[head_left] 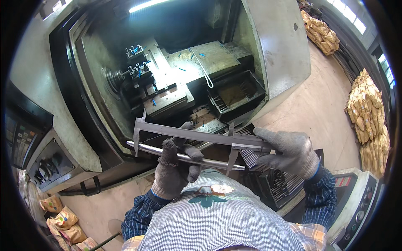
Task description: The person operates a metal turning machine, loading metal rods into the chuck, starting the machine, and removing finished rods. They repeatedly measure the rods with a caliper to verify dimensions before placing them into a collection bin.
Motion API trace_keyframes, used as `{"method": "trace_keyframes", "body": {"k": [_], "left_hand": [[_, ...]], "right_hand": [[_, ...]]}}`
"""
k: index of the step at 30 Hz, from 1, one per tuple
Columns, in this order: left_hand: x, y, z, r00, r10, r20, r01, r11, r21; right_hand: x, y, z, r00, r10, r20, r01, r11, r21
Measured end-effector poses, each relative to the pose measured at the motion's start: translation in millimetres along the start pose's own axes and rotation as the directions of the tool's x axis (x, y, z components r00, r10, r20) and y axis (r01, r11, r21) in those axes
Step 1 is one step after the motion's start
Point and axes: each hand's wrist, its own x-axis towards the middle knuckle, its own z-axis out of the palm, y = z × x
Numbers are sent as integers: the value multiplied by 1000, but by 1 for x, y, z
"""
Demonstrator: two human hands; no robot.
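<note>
My left hand (171,172), in a grey glove, is closed round a thin shiny metal rod (220,163) held level in front of my apron. A large steel vernier caliper (205,135) lies along the rod, its jaws spread. One jaw stands near the rod's left end and the sliding jaw near the right end. I cannot tell whether both jaws touch the rod. My right hand (293,151), also gloved, grips the caliper's right end between thumb and fingers. Part of the left hand reaches up behind the caliper beam.
Behind my hands stands an open lathe with a chuck (114,79), a tool block (140,69) and a long hooked wire (204,71). A rack of metal rods (282,186) is below my right hand. Control panels flank me; wrapped bundles (366,113) line the right side.
</note>
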Motion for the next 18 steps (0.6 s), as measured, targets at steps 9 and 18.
{"method": "trace_keyframes", "body": {"k": [9,18], "left_hand": [[5,-8,-19,995,-81,60,91,974,-206],[4,-9,-17,989,-148,11,147,962,-232]], "right_hand": [[-1,-10,-5,992,97,85,-91,993,-76],[-1,-3,-2,993,98,70,-97,995,-21]]}}
